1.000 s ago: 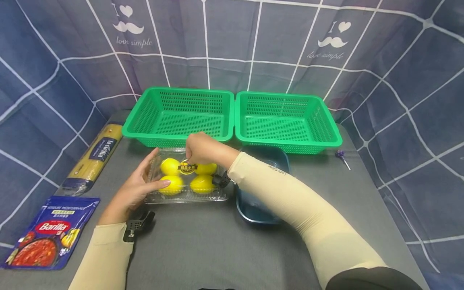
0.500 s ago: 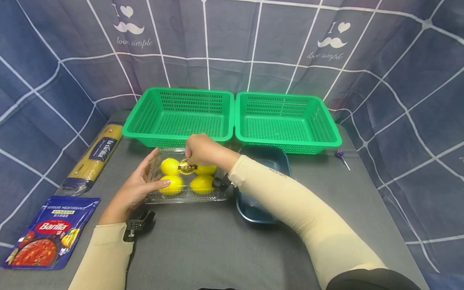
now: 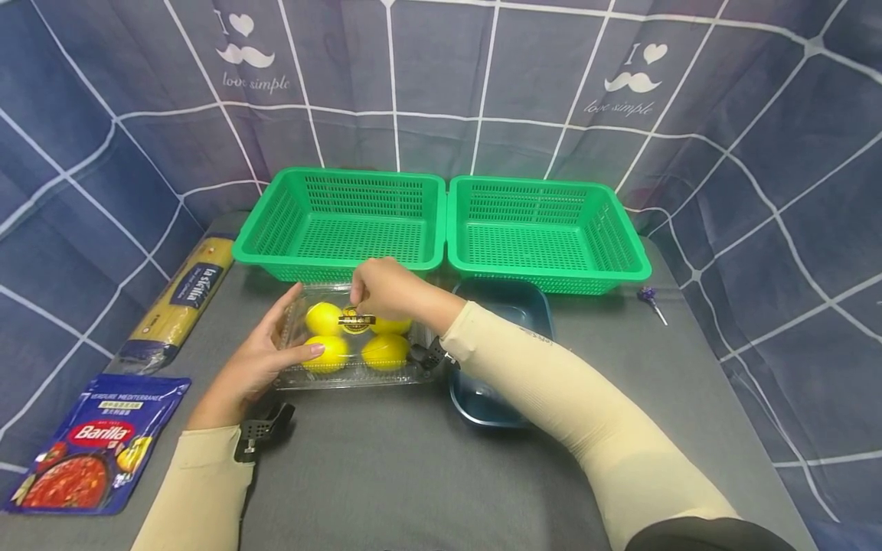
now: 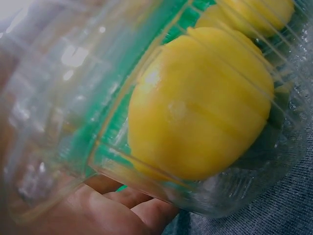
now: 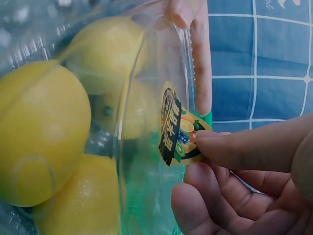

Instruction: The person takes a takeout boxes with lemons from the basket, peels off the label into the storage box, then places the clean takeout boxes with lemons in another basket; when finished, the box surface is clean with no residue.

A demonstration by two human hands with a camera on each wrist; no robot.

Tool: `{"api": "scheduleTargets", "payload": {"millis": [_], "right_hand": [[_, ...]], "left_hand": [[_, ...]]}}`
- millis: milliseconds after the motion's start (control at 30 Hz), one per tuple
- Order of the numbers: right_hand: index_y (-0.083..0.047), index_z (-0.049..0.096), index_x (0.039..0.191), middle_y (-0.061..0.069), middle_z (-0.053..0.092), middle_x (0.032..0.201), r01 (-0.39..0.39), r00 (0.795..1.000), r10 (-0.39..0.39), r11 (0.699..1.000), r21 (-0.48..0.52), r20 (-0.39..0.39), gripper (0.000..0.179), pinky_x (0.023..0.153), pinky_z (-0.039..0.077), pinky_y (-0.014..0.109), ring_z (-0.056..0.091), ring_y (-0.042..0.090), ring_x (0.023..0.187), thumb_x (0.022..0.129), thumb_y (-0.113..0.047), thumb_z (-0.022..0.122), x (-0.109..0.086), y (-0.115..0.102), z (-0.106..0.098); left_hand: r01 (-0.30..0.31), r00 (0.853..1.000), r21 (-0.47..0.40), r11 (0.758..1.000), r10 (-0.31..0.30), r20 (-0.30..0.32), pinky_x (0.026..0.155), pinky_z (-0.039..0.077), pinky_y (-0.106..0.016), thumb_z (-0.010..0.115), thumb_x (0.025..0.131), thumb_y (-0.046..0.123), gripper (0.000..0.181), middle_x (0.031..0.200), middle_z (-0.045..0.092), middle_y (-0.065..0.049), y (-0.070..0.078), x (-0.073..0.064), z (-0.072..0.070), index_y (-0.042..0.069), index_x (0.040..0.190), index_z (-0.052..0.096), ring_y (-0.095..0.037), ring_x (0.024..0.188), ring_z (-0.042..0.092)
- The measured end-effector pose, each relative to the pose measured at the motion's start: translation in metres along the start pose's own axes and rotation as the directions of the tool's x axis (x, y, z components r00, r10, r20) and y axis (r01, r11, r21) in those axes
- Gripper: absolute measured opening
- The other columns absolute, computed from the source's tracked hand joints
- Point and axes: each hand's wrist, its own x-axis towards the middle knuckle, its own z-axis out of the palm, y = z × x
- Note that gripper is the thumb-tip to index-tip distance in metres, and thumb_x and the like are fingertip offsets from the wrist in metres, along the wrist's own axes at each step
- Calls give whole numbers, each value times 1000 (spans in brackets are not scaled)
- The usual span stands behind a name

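Observation:
A clear plastic fruit box (image 3: 358, 378) lies on the grey table with several yellow lemons (image 3: 325, 353) inside. Its lid is down. My left hand (image 3: 258, 356) grips the box's left end, the thumb on the lid and the fingers at the side. My right hand (image 3: 389, 289) reaches over the lid. Between thumb and forefinger it pinches the edge of a black-and-gold label (image 5: 171, 128), which bends up from the lid in the right wrist view. One lemon (image 4: 200, 103) shows close up through the box wall in the left wrist view.
Two green plastic baskets (image 3: 344, 268) stand side by side at the back. A dark blue tub (image 3: 499, 417) sits under my right forearm. At left lie a spaghetti pack (image 3: 182, 298) and a Barilla sauce pouch (image 3: 99, 444); a purple lollipop (image 3: 648, 295) lies at right.
My right wrist has shifted slightly to the right and turned a little, and the label's far edge looks more lifted. My left hand and the box have stayed in place.

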Motion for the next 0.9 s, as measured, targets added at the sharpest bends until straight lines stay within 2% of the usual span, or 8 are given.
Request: {"api": "scheduleTargets", "payload": {"millis": [267,533,900], "right_hand": [[-14,72,94,-7,69,89,32,999,-31,997,64,-8,12,80,52,23,64,11,85,94,-9,82,-11,-3,-6],[-11,73,96,-5,71,89,94,995,-96,982,165,3,9,78,54,21,66,11,84,95,-8,81,-29,-9,-21],[-10,72,97,-2,72,91,114,994,-111,965,237,-24,8,78,56,24,68,14,85,95,-7,80,-50,-2,-33]], "left_hand": [[-16,1000,-25,1000,16,2,122,13,-61,76,93,-5,108,175,-2,-13,-1,1,1,27,171,10,-35,158,2],[-28,1000,-33,999,28,9,122,12,-62,76,93,-5,107,175,-2,-13,-4,2,0,26,171,11,-37,158,1],[18,1000,-10,1000,-18,-1,123,12,-62,79,93,0,109,176,-5,-8,-2,1,0,29,171,9,-35,158,1]]}}
